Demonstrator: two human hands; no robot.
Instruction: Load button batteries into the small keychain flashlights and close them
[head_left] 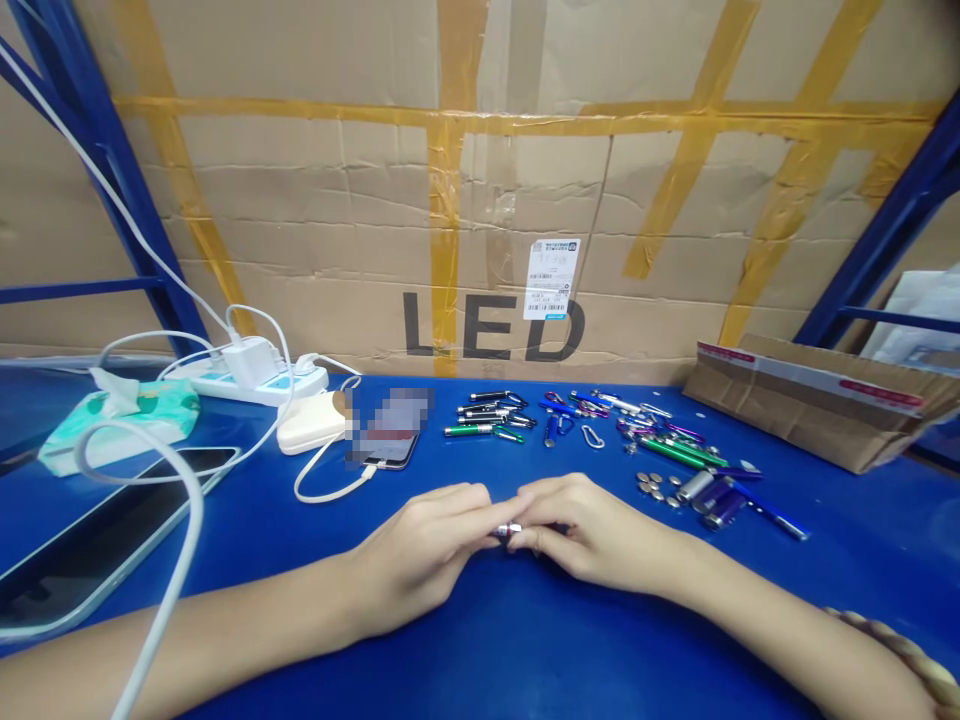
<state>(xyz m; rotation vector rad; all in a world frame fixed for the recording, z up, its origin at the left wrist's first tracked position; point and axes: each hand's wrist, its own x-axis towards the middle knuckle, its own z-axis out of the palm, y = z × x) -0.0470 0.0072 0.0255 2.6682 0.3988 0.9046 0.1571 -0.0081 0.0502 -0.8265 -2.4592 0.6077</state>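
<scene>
My left hand (435, 540) and my right hand (585, 525) meet at the middle of the blue table, fingers closed around one small shiny metal cylinder (508, 530). Only a silver and dark reddish bit of it shows between the fingertips; the remainder is covered. Beyond my hands lies a row of slim pen-size flashlights with clips, among them a green one (471, 430). Right of these is a loose silver carabiner (592, 437). Past my right hand are several button cells (656, 487), a silver tube (697, 486), and a blue tube (772, 512).
A phone (386, 430) on a charging cable lies behind my left hand, beside a cream case (311, 422). To the left are a larger phone (97, 545), a tissue pack (124, 420) and a power strip (300, 384). A brown paper bag (802, 405) stands right; a cardboard box (337, 230) walls the back.
</scene>
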